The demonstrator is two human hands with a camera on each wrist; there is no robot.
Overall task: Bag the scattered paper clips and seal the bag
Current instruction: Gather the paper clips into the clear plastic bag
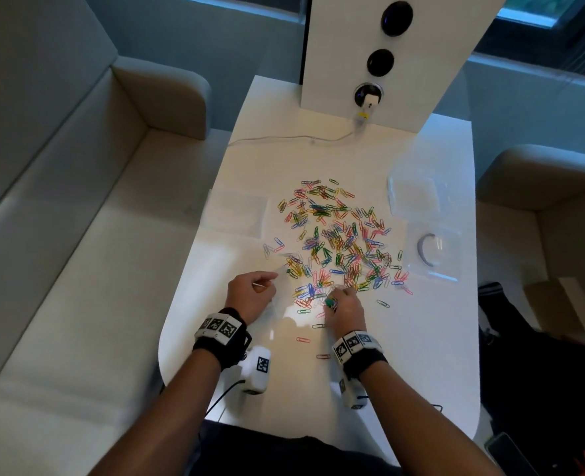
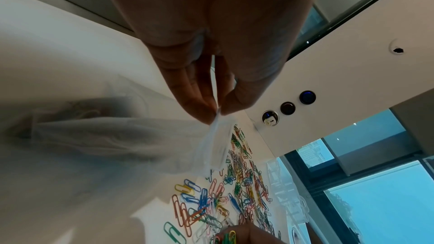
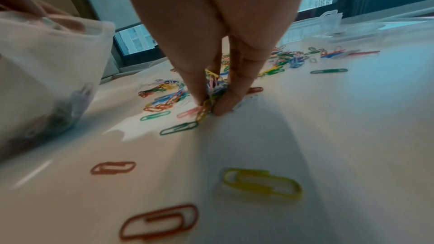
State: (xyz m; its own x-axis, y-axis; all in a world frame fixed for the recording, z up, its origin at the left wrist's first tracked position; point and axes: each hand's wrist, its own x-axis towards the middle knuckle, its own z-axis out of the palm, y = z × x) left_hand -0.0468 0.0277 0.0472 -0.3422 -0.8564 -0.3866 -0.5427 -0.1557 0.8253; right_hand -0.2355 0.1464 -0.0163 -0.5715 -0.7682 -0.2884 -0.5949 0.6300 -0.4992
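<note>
Many coloured paper clips (image 1: 339, 242) lie scattered over the middle of the white table (image 1: 431, 355). My left hand (image 1: 251, 295) pinches the rim of a clear plastic bag (image 2: 217, 136) between thumb and fingers near the table's front left. The bag (image 3: 47, 73) hangs beside the pile with some clips inside it. My right hand (image 1: 344, 304) is down on the near edge of the pile, its fingers and thumb closed round a small bunch of clips (image 3: 211, 97). A few loose clips (image 3: 262, 183) lie nearer to me.
Other clear plastic bags lie at the table's right (image 1: 413, 194) and left (image 1: 236, 214), one holding a grey ring (image 1: 426, 249). A white panel with round sockets (image 1: 370, 94) and a cable (image 1: 294, 139) stands at the back. Upholstered seats flank the table.
</note>
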